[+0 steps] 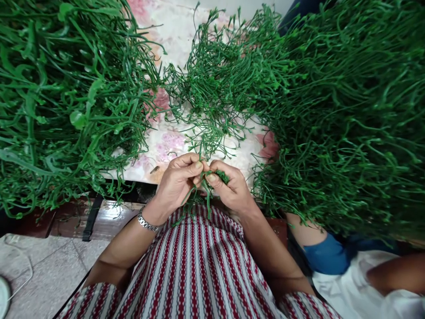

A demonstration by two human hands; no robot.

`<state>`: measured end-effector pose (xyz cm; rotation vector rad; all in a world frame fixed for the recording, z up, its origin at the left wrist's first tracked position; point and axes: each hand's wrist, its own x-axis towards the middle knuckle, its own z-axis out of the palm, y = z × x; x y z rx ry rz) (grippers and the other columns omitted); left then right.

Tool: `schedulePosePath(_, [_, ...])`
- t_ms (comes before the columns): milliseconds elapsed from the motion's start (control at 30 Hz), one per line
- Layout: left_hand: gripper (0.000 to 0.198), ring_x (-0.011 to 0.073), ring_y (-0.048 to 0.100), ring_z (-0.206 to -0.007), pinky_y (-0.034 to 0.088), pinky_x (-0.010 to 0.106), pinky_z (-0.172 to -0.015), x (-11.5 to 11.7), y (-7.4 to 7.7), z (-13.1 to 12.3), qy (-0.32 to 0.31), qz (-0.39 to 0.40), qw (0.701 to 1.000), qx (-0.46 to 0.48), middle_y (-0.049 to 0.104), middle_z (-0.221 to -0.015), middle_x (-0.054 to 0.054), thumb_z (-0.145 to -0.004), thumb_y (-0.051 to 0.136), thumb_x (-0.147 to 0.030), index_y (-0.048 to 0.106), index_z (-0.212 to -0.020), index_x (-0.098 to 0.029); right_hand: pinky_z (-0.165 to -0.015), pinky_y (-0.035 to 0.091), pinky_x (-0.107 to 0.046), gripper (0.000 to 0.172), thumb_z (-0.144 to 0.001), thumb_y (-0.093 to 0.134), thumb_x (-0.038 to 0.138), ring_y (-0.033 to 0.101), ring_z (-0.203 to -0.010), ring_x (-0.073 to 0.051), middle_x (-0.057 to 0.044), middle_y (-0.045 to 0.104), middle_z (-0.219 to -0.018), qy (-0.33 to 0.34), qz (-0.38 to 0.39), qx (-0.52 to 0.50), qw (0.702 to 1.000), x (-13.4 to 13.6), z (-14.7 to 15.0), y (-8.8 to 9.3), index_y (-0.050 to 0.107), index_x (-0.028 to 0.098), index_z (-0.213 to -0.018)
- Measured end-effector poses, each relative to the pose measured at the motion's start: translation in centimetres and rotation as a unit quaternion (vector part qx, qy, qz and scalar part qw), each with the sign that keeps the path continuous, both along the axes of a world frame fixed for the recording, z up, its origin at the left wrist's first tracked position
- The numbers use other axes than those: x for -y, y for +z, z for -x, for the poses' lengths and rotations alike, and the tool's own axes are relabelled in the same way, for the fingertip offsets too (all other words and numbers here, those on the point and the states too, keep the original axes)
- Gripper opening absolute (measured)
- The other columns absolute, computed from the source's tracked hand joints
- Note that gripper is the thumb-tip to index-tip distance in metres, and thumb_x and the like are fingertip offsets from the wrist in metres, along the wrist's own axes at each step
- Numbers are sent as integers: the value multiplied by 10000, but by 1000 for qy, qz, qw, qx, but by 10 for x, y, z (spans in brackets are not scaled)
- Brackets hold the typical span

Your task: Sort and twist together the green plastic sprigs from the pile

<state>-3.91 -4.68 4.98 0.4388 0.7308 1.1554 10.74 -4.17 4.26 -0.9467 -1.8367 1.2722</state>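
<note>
Close together over the near edge of the flowered tablecloth (182, 128), my two hands work on thin green plant stems. My left hand (177, 179), with a metal watch at its wrist, pinches a green stem (200, 150) between thumb and fingertips. Curled around a small bunch of green stems (221, 175), my right hand (229, 184) presses its thumb near the left fingertips. Some stem ends (208, 201) hang down below the hands. Just beyond them lies a loose spread of thin stems with small tips (229, 84).
A tall heap of broader, tangled greens (66, 97) covers the left side. On the right is a large pile of thin stems (348, 124). Another person's blue-clad leg (327, 254) is at lower right. A brown bench (66, 219) runs along the near side.
</note>
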Motion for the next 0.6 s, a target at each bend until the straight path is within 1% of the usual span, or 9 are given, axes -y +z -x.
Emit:
schedulePosePath(100, [142,23,386,-426,294,150,-403,-1,0,2,-38,-4,999,9,530,-590,-29,-676,663,-194,562,-604,-127,-632,407,-241,204,-867,479,314,500,-663,-115,-14,537,-708,51,0,-19,998,-4,-1,2,513,167,-729])
schedulePosePath(200, [207,23,325,-412,220,161,-378,-2,0,4,-74,-12,997,-24,492,-533,-21,-652,677,-243,549,-559,-110,-613,395,-237,234,-860,494,334,491,-637,-111,-11,527,-681,90,-12,-34,995,-8,-3,6,526,154,-714])
schedulePosePath(267, [253,25,304,-411,195,170,-374,-2,0,4,-77,-24,996,-49,483,-511,-15,-623,695,-268,531,-517,-108,-613,391,-234,214,-858,503,317,492,-631,-106,-10,532,-679,114,-19,-33,993,-10,-4,8,545,145,-738])
schedulePosePath(367, [299,25,291,-412,200,173,-375,-3,-1,3,-76,-38,994,-63,455,-496,-19,-608,708,-298,511,-487,-109,-623,394,-232,172,-855,509,274,504,-640,-104,-10,542,-683,141,-30,-35,989,-12,-5,8,555,143,-754])
schedulePosePath(433, [290,28,312,-412,246,170,-381,-2,-1,2,-70,-37,995,-59,452,-515,-26,-629,699,-307,512,-515,-117,-629,399,-235,162,-860,497,263,511,-652,-107,-11,546,-690,126,-42,-46,990,-12,-5,6,545,149,-755])
schedulePosePath(500, [261,34,352,-418,302,172,-393,-1,0,2,-57,-33,996,-59,475,-566,-29,-667,679,-314,516,-576,-131,-626,395,-236,149,-866,483,249,502,-649,-106,-4,533,-688,82,-63,-36,994,-10,-4,4,526,159,-755])
schedulePosePath(600, [231,27,373,-434,324,162,-399,2,0,3,-58,-45,994,-86,493,-639,-32,-700,671,-318,523,-675,-143,-601,368,-233,120,-856,486,212,455,-618,-99,14,479,-661,23,-117,30,992,-8,-5,5,496,166,-746])
